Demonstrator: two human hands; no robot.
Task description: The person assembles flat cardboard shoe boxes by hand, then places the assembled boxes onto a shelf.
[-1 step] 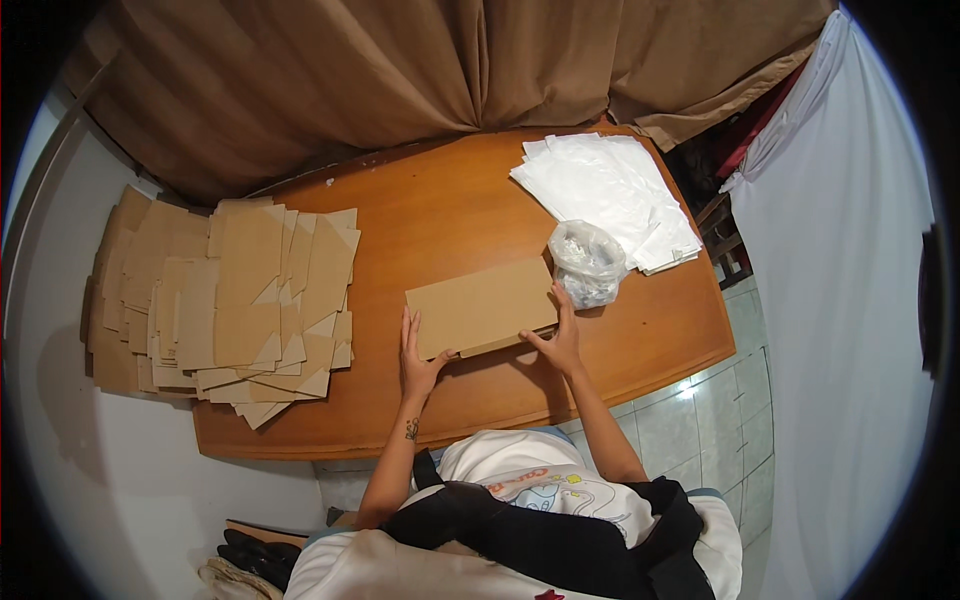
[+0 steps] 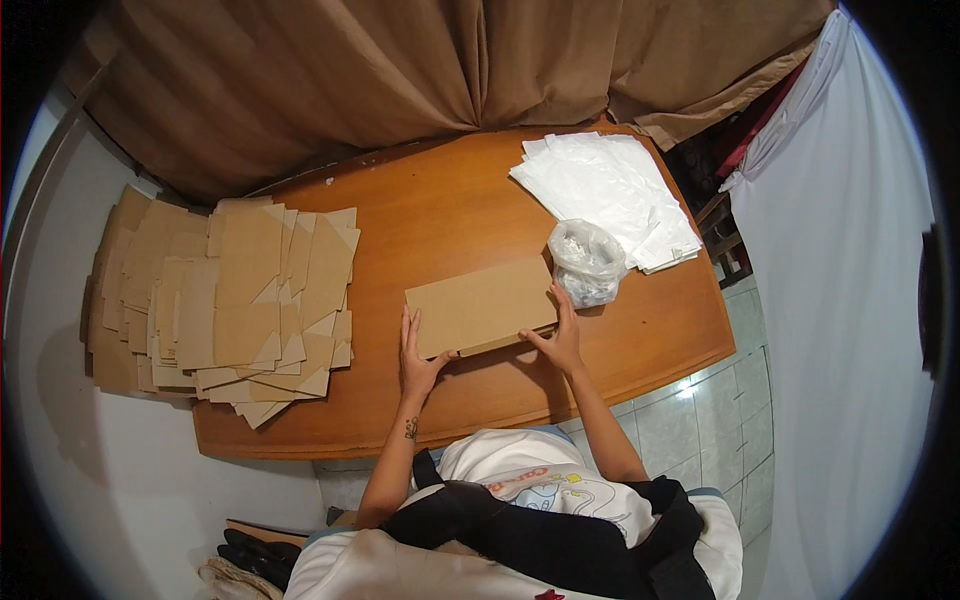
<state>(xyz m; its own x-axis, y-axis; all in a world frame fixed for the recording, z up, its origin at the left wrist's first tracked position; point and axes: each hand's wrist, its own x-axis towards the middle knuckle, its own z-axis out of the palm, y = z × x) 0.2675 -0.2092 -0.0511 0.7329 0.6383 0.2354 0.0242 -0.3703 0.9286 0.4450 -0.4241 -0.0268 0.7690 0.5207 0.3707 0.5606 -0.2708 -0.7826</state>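
1 box [image 2: 480,305]: brown cardboard, flat and oblong, lying between the 2 hands. long axis runs left to right on a slant, from the left hand to the right, with the right end set farther from the person than the left. 1 long side faces the person; the broad face is up.

1 left hand [image 2: 418,365]: gripping the box at its left short end, fingers stretched along that end and pointing away from the person, thumb at the near corner.

1 right hand [image 2: 560,342]: gripping the right end, fingers up along the short side, thumb on the near long edge.

1 table [image 2: 420,220]: brown, beneath both hands.

1 pile of cardboard [image 2: 245,300]: flat pieces, overlapping, well to the left of the left hand.

1 plastic bag [image 2: 588,265]: see-through, contents unclear, just beyond the right fingertips; whether they touch cannot be told.

1 stack of white sheets [image 2: 605,190]: fanned, farther beyond the right hand, behind the bag.
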